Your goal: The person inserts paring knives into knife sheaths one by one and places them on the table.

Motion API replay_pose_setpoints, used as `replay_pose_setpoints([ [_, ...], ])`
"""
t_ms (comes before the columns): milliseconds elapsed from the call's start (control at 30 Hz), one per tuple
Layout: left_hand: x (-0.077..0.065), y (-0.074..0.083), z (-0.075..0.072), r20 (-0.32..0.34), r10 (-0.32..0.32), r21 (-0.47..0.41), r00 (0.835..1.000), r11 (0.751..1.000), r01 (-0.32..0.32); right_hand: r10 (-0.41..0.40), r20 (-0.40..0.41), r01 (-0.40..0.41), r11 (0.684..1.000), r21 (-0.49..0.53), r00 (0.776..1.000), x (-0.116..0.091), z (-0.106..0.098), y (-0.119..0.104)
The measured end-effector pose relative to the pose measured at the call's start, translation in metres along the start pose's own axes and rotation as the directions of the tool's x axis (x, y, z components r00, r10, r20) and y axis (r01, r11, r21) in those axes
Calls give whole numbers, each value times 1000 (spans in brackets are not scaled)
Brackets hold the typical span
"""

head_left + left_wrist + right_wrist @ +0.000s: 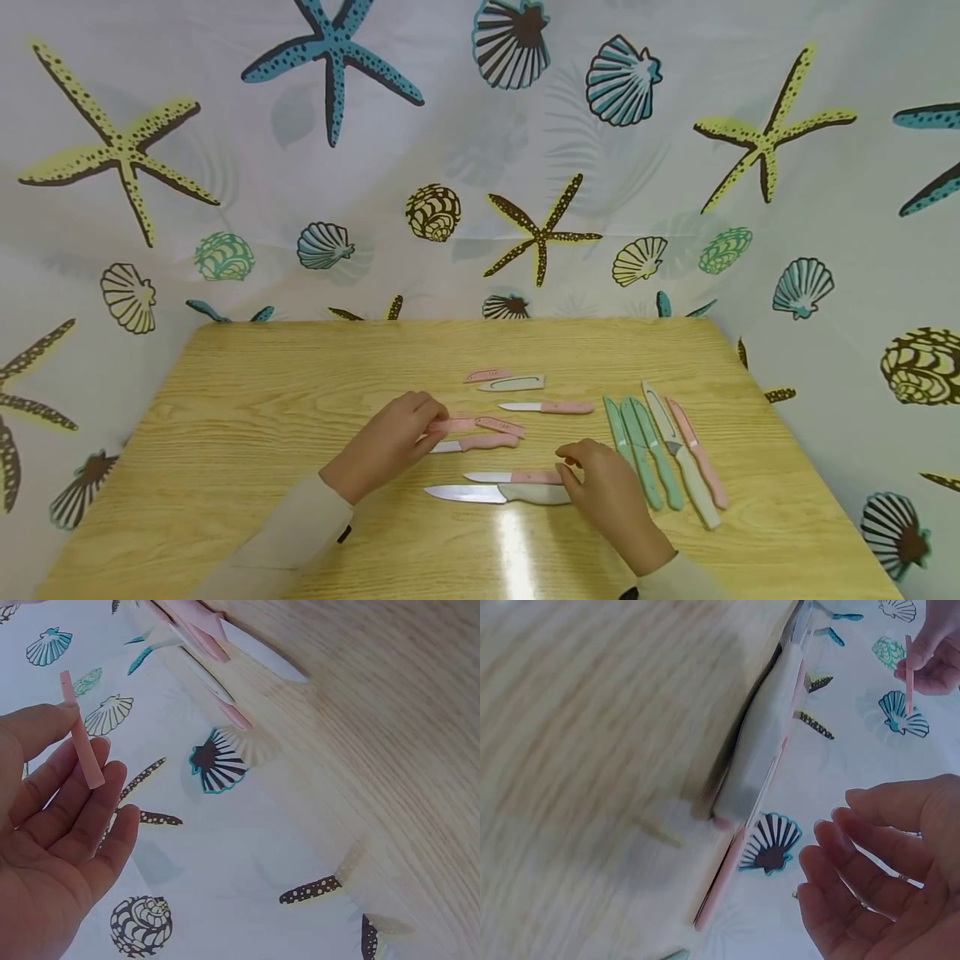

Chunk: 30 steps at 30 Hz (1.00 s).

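Note:
My left hand pinches a narrow pink blade sheath between thumb and fingers, raised off the table. A second pink sheath lies just right of it, and a pink-handled knife lies below, its tip hidden by the hand. My right hand holds nothing; its fingers are loosely bent over the handle ends of two knives. One is a large knife with a cream handle, the other a smaller pink-handled knife. Both blades are bare and point left.
Farther back lie another pink-handled knife, a cream sheath and a pink sheath. At the right, sheathed green knives, a cream knife and a pink knife lie side by side. A patterned cloth borders the table.

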<state>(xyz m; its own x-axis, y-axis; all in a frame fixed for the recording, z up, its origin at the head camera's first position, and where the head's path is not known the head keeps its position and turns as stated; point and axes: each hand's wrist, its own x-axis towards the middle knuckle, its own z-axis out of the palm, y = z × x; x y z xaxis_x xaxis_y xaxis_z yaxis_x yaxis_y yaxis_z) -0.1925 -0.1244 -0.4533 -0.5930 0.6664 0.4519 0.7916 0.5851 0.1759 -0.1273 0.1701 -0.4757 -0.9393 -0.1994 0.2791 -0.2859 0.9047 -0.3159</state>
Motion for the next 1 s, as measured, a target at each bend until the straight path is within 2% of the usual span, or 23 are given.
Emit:
replay_pose_setpoints([
  [300,-11,10,-15,-51,22,9,998,1000,-22,-79,29,76,994,79,996,16,15,-24],
  [467,-12,13,-17,-81,34,1,996,999,-34,-133,58,125,984,127,989,25,17,-32],
  [667,-16,16,-16,-81,44,3,996,999,-44,-168,73,159,981,109,983,36,16,-35],
  [1000,-32,24,-25,-82,46,9,996,999,-45,-266,81,259,962,88,960,53,25,-43],
])
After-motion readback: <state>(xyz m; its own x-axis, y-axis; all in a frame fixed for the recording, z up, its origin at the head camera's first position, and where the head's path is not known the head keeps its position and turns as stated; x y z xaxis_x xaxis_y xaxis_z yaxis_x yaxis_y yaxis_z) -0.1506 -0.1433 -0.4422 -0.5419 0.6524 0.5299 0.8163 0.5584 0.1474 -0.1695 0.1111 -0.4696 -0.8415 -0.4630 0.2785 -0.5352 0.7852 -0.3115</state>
